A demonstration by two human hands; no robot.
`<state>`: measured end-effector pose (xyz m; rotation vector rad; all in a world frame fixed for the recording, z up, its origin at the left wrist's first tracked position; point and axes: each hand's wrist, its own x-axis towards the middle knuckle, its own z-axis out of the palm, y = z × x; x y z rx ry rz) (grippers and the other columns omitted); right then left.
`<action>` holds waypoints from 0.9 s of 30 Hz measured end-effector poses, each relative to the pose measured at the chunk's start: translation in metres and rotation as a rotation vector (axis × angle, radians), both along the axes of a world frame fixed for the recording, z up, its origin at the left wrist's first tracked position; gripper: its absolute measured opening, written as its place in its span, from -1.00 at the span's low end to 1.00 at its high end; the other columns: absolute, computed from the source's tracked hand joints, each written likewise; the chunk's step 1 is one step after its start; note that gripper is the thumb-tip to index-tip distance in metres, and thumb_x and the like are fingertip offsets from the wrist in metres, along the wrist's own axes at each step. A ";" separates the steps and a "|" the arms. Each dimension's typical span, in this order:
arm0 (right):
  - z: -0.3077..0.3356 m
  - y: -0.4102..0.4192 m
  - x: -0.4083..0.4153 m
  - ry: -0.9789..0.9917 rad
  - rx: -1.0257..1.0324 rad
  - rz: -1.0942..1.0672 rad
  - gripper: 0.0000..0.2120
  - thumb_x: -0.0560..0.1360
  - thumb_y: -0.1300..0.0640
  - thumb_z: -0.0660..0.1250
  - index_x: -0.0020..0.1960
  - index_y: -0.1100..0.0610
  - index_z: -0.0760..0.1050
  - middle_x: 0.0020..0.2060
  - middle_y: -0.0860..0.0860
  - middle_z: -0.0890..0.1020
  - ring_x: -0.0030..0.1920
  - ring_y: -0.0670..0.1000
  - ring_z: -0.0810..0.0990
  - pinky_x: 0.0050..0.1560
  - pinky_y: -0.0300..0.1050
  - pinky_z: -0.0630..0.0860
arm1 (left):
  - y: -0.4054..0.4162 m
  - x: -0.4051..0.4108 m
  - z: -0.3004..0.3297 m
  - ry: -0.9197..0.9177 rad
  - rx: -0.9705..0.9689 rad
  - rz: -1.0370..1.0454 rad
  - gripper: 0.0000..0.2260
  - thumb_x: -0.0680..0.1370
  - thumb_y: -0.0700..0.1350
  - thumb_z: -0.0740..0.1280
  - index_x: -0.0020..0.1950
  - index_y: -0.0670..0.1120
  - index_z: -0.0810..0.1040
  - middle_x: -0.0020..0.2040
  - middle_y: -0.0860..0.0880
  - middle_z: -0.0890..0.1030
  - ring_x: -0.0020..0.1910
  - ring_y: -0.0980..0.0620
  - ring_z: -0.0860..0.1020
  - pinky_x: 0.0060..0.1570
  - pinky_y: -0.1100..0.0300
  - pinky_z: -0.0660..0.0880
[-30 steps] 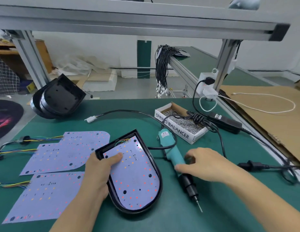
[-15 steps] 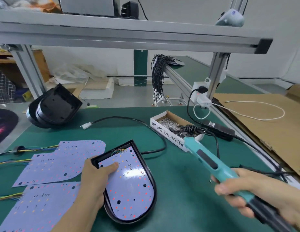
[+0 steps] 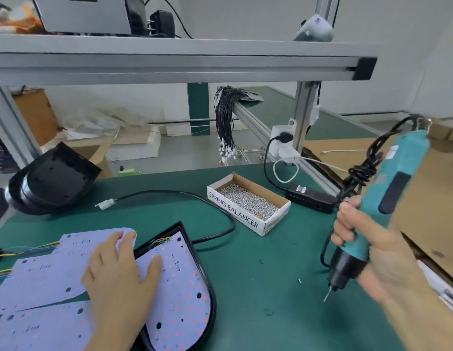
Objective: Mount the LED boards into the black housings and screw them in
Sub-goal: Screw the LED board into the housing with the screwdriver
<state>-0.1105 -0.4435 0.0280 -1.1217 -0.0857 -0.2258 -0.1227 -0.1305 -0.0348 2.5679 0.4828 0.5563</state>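
Note:
A black housing point(image 3: 195, 252) lies on the green mat at the lower middle with a pale LED board point(image 3: 179, 300) seated inside it. My left hand point(image 3: 119, 272) rests flat with spread fingers across the housing's left rim, thumb on the seated board. More loose LED boards point(image 3: 43, 277) lie to its left. My right hand point(image 3: 357, 239) grips a teal electric screwdriver point(image 3: 387, 188) held upright above the mat at the right, bit pointing down. A white box of screws point(image 3: 248, 201) marked SPRING BALANCER sits behind the housing.
A stack of empty black housings point(image 3: 53, 178) leans at the back left. A black cable with a white plug point(image 3: 169, 196) curls across the mat. A power adapter point(image 3: 311, 196) lies right of the screw box. An aluminium frame beam point(image 3: 169, 64) crosses overhead. Cardboard point(image 3: 422, 198) covers the right bench.
My right hand picked the screwdriver up off the mat and raised it upright at the right. My left hand shifted from gripping the housing's edge to lying flat across it.

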 end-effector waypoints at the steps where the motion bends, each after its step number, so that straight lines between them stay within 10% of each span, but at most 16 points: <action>1: 0.001 0.000 0.004 -0.037 -0.003 -0.023 -0.86 0.33 0.21 0.36 -0.22 0.04 0.41 -0.43 -0.05 0.36 -0.50 -0.09 0.36 -0.43 -0.28 0.42 | -0.003 0.002 0.008 -0.140 0.026 -0.044 -0.58 0.49 0.01 0.31 0.26 -0.19 0.51 0.28 -0.20 0.47 0.27 -0.29 0.37 0.24 -0.18 0.25; 4: 0.005 0.003 0.011 -0.085 -0.012 -0.007 -0.85 0.34 0.20 0.38 -0.23 0.05 0.41 -0.42 -0.05 0.39 -0.47 -0.08 0.40 -0.37 -0.25 0.47 | -0.036 0.029 0.044 -0.425 0.100 -0.328 -0.69 0.47 0.01 0.21 0.08 -0.11 0.59 0.03 -0.07 0.59 0.06 -0.16 0.49 0.05 0.01 0.33; 8: 0.013 0.012 0.016 -0.133 0.052 0.012 -0.82 0.29 0.13 0.43 -0.30 0.02 0.41 -0.44 -0.06 0.39 -0.47 -0.09 0.40 -0.35 -0.25 0.48 | -0.114 0.108 0.068 -0.082 0.206 -0.638 -0.83 0.54 -0.13 0.26 0.00 0.01 0.64 -0.06 0.02 0.64 0.01 -0.07 0.52 0.10 0.03 0.37; 13: 0.022 0.011 0.011 -0.233 0.038 -0.078 -0.83 0.35 0.22 0.35 -0.30 0.05 0.37 -0.49 -0.05 0.33 -0.52 -0.07 0.32 -0.42 -0.24 0.40 | -0.167 0.169 0.029 0.359 0.439 -0.682 -0.76 0.50 -0.25 0.25 0.03 -0.03 0.66 -0.04 -0.02 0.67 0.02 -0.06 0.56 0.25 0.00 0.23; 20: 0.018 -0.002 0.004 -0.214 0.067 -0.171 -0.81 0.37 0.26 0.29 -0.32 0.04 0.35 -0.52 -0.06 0.31 -0.55 -0.09 0.30 -0.44 -0.24 0.37 | -0.172 0.179 0.013 0.344 0.367 -0.658 -0.76 0.49 -0.28 0.26 0.00 -0.04 0.66 -0.05 -0.01 0.67 -0.05 -0.05 0.59 -0.08 0.14 0.36; 27: 0.016 0.000 0.002 -0.201 0.060 -0.189 -0.81 0.35 0.27 0.30 -0.32 0.04 0.37 -0.52 -0.05 0.33 -0.55 -0.07 0.31 -0.44 -0.26 0.38 | -0.164 0.176 0.013 0.338 0.245 -0.646 -0.84 0.49 -0.21 0.30 -0.16 0.01 0.63 -0.08 0.02 0.67 -0.01 -0.02 0.57 0.14 0.06 0.32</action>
